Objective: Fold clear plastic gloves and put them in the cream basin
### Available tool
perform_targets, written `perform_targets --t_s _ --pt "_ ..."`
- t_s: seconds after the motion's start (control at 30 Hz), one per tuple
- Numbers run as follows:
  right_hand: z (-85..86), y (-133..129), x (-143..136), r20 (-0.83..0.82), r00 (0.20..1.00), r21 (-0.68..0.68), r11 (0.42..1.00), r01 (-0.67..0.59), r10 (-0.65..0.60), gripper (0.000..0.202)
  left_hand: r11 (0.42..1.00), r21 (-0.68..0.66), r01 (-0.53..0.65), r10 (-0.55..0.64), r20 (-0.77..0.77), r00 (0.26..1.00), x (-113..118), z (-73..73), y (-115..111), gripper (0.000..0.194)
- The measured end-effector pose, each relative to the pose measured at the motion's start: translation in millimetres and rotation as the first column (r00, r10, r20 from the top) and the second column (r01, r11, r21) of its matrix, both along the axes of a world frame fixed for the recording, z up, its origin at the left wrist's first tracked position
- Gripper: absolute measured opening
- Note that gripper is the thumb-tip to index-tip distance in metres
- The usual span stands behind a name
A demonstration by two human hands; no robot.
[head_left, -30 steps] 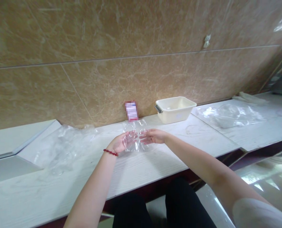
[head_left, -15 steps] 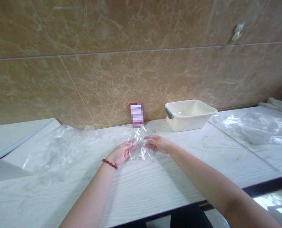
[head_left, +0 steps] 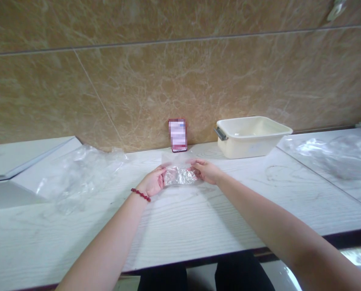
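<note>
A clear plastic bag (head_left: 180, 176) is stretched between my two hands, low over the white table (head_left: 198, 226). My left hand (head_left: 155, 181), below a red bead bracelet (head_left: 141, 195), pinches its left side. The right side is gripped by my right hand (head_left: 207, 171), with the fingers partly behind the plastic. Just beyond the bag, a phone with a blurred screen (head_left: 178, 136) leans upright against the wall.
A cream bin (head_left: 250, 146) with a grey handle stands by the wall at right. Loose clear plastic bags (head_left: 77, 173) lie at left beside an open white box (head_left: 25, 161). More clear plastic (head_left: 344, 155) lies at far right. The table's front edge runs below.
The view has tilted down, so the wall and table sit higher. The bag is now held flatter and wider between my hands, which both still grip it.
</note>
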State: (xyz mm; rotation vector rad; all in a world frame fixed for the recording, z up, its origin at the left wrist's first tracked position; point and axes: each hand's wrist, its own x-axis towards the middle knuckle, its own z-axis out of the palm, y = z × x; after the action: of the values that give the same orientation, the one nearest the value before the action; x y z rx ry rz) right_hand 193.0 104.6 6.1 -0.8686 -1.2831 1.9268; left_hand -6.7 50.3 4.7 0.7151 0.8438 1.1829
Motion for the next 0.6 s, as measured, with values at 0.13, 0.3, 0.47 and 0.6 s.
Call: perform_targets --t_s 0.13,0.3,0.47,0.6 --pt "0.0 -0.9 -1.4 -0.031 0.999 0.021 0.999 0.026 -0.025 0.007 0.998 -0.001 -0.061 0.061 0.024 0.998 1.4 -2.5 1.8 0.02" --pt "-1.9 -0.8 -2.4 -0.034 0.999 0.082 0.996 0.044 -0.042 0.003 0.995 0.038 -0.093 0.091 0.054 0.994 -0.5 -3.6 0.6 0.016" --pt "-0.3 -0.9 -2.1 -0.064 0.997 0.093 0.995 0.047 -0.041 0.008 0.997 0.057 -0.045 0.042 0.045 0.998 0.1 0.5 -4.4 0.015" --pt "0.2 -0.6 -2.2 -0.06 0.996 0.101 0.993 0.065 -0.059 0.009 1.0 0.027 -0.011 0.008 0.133 0.991 0.8 5.2 -6.1 0.011"
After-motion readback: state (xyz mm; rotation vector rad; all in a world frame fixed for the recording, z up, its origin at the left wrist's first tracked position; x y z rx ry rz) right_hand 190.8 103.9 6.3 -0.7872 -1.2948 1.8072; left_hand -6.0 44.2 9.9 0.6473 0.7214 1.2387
